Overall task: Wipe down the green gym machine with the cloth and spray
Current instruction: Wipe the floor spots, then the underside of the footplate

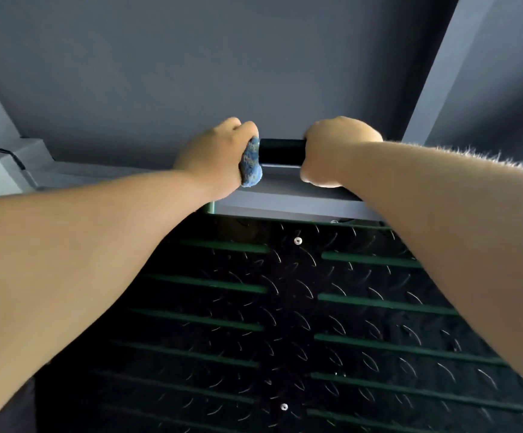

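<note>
fig. 1, my head view: both forearms reach away from me to a black bar (282,150) at far centre. the left hand (213,154), fingers curled, clamps a blue cloth (251,165) onto the bar's left end, and the cloth bulges out on the fist's right side. the right hand (335,151), bare, is wrapped tight round the bar's right end. a short stretch of bar shows between the hands. just below the bar runs a grey beam (285,195). nearer, under my arms, lies the machine's black plate (285,323), crossed by green strips (379,303) in a left and a right column, with a screw (298,240) near its far edge. a grey wall (191,57) stands behind.
</note>
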A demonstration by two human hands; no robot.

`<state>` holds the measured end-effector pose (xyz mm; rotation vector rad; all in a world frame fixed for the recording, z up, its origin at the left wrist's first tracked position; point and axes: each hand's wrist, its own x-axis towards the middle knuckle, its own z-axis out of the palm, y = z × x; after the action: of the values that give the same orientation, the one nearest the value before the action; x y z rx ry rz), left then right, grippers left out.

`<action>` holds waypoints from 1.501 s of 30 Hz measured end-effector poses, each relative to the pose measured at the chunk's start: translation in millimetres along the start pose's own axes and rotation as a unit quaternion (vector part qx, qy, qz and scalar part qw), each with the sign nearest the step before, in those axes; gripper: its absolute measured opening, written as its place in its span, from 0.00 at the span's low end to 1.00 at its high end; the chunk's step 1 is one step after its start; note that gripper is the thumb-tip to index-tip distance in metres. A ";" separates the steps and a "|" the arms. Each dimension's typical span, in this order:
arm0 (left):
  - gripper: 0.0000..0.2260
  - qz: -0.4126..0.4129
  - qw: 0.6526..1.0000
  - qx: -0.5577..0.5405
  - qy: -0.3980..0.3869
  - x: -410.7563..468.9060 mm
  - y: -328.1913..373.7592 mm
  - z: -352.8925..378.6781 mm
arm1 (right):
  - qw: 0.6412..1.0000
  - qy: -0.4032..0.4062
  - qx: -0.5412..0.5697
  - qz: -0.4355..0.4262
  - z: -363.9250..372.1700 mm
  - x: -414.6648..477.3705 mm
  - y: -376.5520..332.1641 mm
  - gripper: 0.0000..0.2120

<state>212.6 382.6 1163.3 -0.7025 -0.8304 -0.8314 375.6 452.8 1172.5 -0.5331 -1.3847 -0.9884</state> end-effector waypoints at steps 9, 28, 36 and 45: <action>0.12 -0.291 0.839 -0.420 -0.187 -4.5 -17.5 -5.7 | 0.999 0.037 0.017 0.022 8.5 -6.2 3.6 0.11; 0.15 -0.302 0.930 -0.159 -0.136 -59.7 -8.0 -5.2 | 0.996 0.087 0.018 0.024 13.4 -28.3 -5.5 0.14; 0.13 -0.008 0.995 0.084 -0.053 -7.9 23.7 -18.1 | 0.995 0.102 0.001 0.004 13.5 -29.9 -4.7 0.17; 0.13 -0.258 0.867 -0.382 -0.190 -11.7 -14.2 -21.7 | 0.999 0.034 0.010 -0.005 3.9 -34.4 0.8 0.20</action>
<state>203.3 362.3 1145.7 -1.4102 -1.0652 -1.5809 377.7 465.4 1140.3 -0.4734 -1.3365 -0.9915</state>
